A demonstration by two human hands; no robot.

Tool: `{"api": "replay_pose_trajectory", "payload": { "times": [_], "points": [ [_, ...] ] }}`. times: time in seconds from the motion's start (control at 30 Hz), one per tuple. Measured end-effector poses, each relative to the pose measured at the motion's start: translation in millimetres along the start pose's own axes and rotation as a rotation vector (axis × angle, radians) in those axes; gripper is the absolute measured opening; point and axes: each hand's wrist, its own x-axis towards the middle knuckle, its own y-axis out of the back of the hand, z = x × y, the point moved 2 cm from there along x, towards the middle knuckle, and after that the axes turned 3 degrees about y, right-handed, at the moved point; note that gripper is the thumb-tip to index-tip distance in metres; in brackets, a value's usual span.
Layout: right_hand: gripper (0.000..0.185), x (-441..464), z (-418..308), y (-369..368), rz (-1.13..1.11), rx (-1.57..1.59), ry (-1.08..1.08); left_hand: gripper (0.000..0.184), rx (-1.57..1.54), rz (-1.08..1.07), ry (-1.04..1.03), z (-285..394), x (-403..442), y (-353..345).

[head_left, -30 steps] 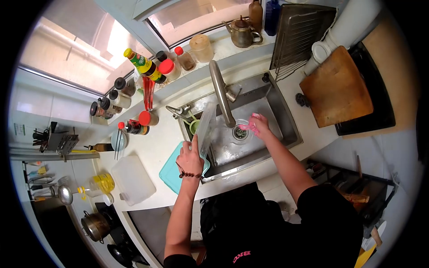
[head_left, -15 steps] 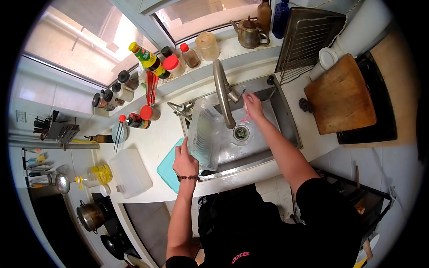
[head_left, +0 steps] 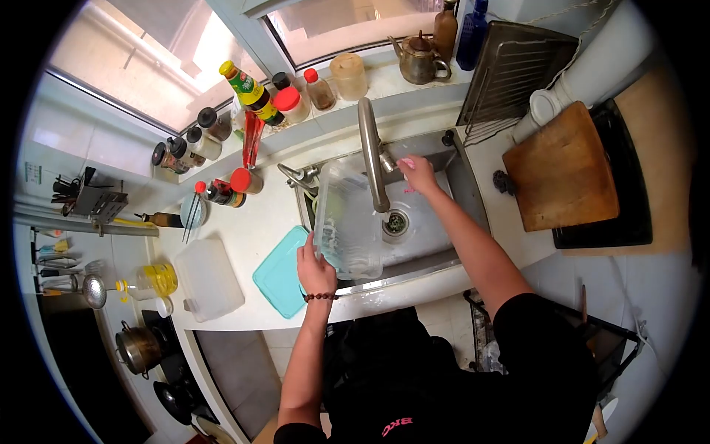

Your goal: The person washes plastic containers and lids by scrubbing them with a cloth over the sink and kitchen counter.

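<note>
My left hand [head_left: 316, 272] grips the near left edge of a clear plastic container [head_left: 347, 226], which is tilted over the left part of the steel sink [head_left: 469, 181]. A pink cloth [head_left: 407, 164] is held in my right hand [head_left: 419, 175], its fingers closed beside the tap handle. The curved faucet [head_left: 370, 152] stands between the container and my right hand. Below the spout, the drain [head_left: 395, 222] shows green bits in it. A turquoise lid [head_left: 283, 272] lies on the counter left of my left hand.
A frosted lid [head_left: 209, 280] lies on the counter [head_left: 255, 214] at the left, near an oil bottle [head_left: 153, 281]. Jars and sauce bottles line the window sill with a teapot [head_left: 419, 61]. A wooden cutting board [head_left: 562, 174] leans at the right, beside an oven rack [head_left: 518, 74].
The container has turned from nearly edge-on to showing its broad side and moved right over the sink. My right hand has moved up from the drain to the tap handle with the pink cloth.
</note>
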Motion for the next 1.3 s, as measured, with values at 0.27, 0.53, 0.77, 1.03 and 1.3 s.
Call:
{"api": "replay_pose_trajectory", "payload": {
  "times": [0.27, 0.53, 0.77, 1.03, 1.3],
  "points": [
    [0.033, -11, 4, 2, -0.021, 0.241, -0.159, 0.063, -0.062, -0.045, -0.023, 10, -8, -10],
    [0.031, 13, 23, -7, -0.093, 0.660, -0.292, 0.062, -0.198, -0.073, 0.052, -14, -24, -35],
    [0.016, -43, -25, 12, -0.177, 0.502, -0.147, 0.059, -0.390, -0.074, 0.144, -33, -33, -42],
    [0.016, -94, -58, -26, -0.591, -0.442, 0.275, 0.059, -0.479, 0.032, 0.186, -21, -38, -38],
    [0.022, -131, -14, -82, -0.576, -0.487, 0.585, 0.057, -0.669, 0.274, 0.119, -4, -30, -32]
  ]
}}
